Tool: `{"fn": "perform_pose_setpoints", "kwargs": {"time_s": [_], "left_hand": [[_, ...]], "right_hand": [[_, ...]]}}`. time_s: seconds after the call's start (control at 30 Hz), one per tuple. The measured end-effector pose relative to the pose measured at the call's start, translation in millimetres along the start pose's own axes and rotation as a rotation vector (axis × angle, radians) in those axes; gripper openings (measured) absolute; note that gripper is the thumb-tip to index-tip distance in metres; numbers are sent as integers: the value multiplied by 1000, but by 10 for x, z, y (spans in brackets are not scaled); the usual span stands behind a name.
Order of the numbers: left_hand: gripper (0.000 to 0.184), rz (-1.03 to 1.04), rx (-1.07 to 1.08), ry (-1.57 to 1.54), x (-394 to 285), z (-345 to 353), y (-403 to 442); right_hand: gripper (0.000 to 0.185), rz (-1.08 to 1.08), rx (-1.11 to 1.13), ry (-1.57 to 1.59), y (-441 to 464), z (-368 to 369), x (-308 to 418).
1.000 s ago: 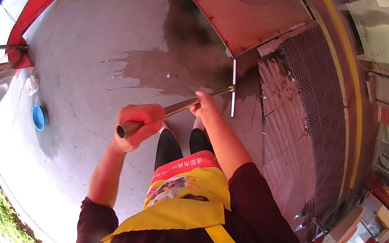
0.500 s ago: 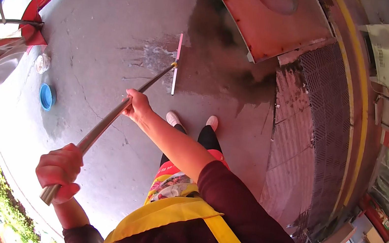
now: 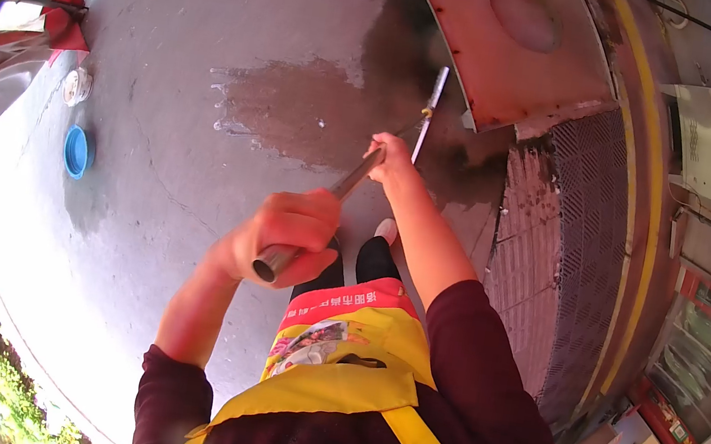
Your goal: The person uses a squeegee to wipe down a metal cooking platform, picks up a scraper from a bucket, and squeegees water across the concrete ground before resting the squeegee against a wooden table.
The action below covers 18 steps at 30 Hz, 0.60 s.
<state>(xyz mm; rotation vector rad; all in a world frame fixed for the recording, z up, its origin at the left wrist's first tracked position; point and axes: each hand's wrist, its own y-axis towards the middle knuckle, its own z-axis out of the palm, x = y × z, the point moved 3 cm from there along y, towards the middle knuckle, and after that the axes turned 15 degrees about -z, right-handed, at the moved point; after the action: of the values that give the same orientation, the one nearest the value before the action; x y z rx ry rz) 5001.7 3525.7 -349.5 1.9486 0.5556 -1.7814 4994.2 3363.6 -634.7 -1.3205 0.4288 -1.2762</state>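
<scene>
A long-handled floor squeegee [image 3: 357, 179] slants across the view, its pole pointing away from me. My left hand [image 3: 293, 230] is wrapped round the pole near its open tube end, in front of my body. Farther along, my right hand [image 3: 393, 160] grips the same pole, close to the head in this view. The narrow squeegee head [image 3: 431, 113] lies over dark wet floor, left of a reddish metal panel [image 3: 514, 49]. A wet patch [image 3: 294, 109] with a ragged left edge spreads on the concrete to the left of the head.
A blue basin [image 3: 77, 152] and a white bucket [image 3: 76, 86] stand on the floor at the left. Ribbed paving [image 3: 530, 238] and a dark patterned mat [image 3: 589, 255] run along the right. One light shoe [image 3: 386, 230] shows below the pole.
Both hands have swung the squeegee to the right; its head went from mid-floor to beside the metal panel. The wet patch now shows where the head was.
</scene>
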Motion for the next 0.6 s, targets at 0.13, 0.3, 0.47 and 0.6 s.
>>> {"fn": "perform_pose_setpoints", "kwargs": {"time_s": [0.13, 0.3, 0.47, 0.6], "left_hand": [[22, -39, -169, 93, -312, -468, -453], [27, -20, -222, 144, -741, -845, -835], [26, 32, -370, -81, -689, -1222, -774], [15, -82, -272, -153, 187, -1068, -165]], "right_hand": [[12, 79, 125, -73, -16, 875, -716], [12, 173, 401, 33, -566, 1679, -1383], [15, 44, 319, 165, -640, 1658, -857], [18, -128, 96, -11, 542, 797, 48]]}}
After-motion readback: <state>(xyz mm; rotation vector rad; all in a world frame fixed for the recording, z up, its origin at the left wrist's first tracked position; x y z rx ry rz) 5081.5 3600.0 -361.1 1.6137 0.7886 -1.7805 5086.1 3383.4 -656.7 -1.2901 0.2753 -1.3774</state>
